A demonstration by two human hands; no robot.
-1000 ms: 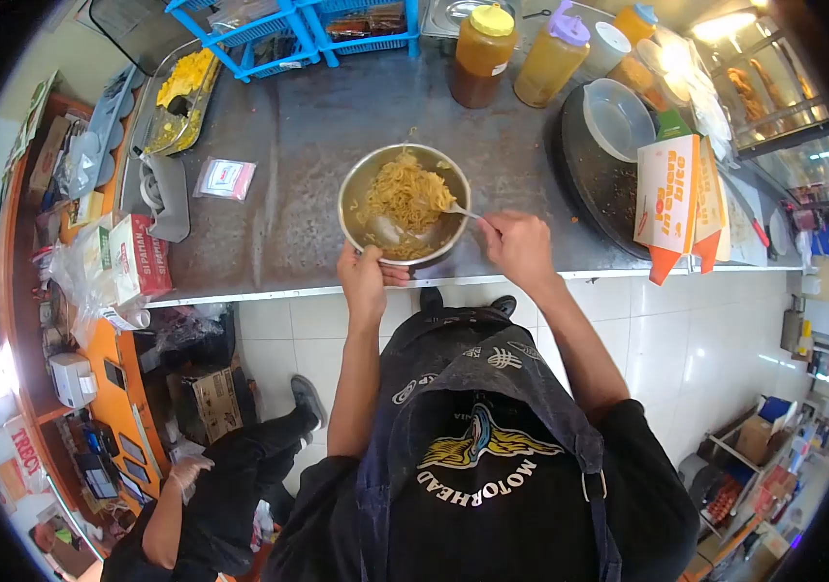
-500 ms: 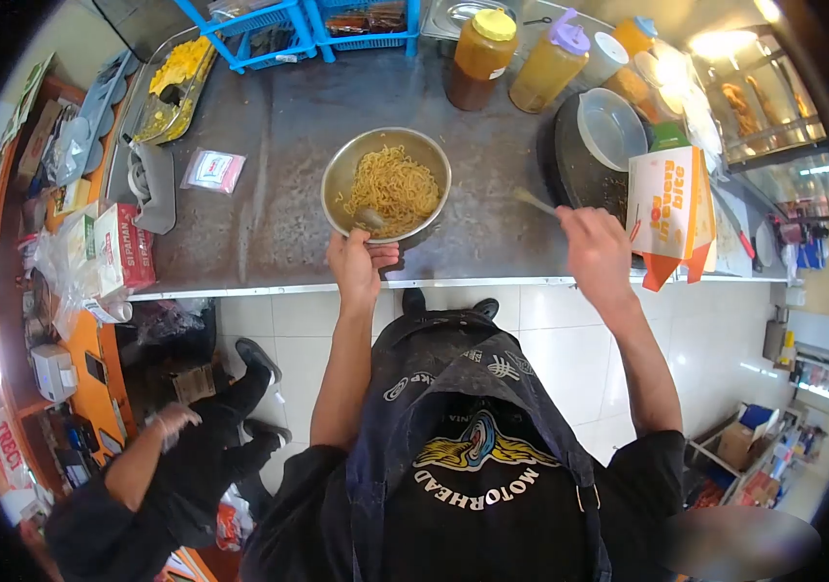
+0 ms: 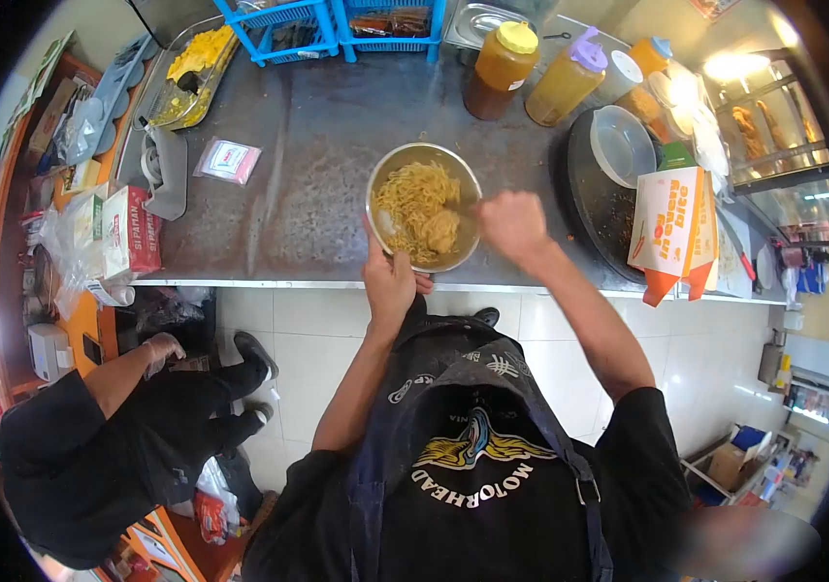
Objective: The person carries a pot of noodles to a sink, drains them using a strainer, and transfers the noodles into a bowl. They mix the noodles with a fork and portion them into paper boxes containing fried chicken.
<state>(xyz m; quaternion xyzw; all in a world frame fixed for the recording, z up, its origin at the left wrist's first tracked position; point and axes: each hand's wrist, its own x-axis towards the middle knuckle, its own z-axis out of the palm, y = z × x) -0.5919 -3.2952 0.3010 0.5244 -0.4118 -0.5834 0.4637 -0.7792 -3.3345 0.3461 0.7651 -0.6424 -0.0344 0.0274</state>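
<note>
A round metal bowl point(image 3: 474, 233) of noodles point(image 3: 419, 199) stands near the counter's front edge. My left hand point(image 3: 392, 281) is closed on the bowl's lower left rim, its thumb on the rim and its other fingers partly hidden under the bowl. At the bowl's right side, my right hand point(image 3: 514, 225) is closed round the handle of a utensil whose head is in the noodles. A pale rounded piece point(image 3: 387, 222) lies at the left inside the bowl.
A large dark pan point(image 3: 584, 209) and an orange-and-white box point(image 3: 668, 228) stand at the right. Sauce bottles point(image 3: 502, 73) and blue baskets point(image 3: 390, 44) line the back. A packet point(image 3: 230, 161) lies left. A co-worker point(image 3: 123, 427) is at the lower left.
My right hand has moved left with the utensil, which is now in the noodles. In view, the bowl and my left hand sit further right. The noodles are more heaped.
</note>
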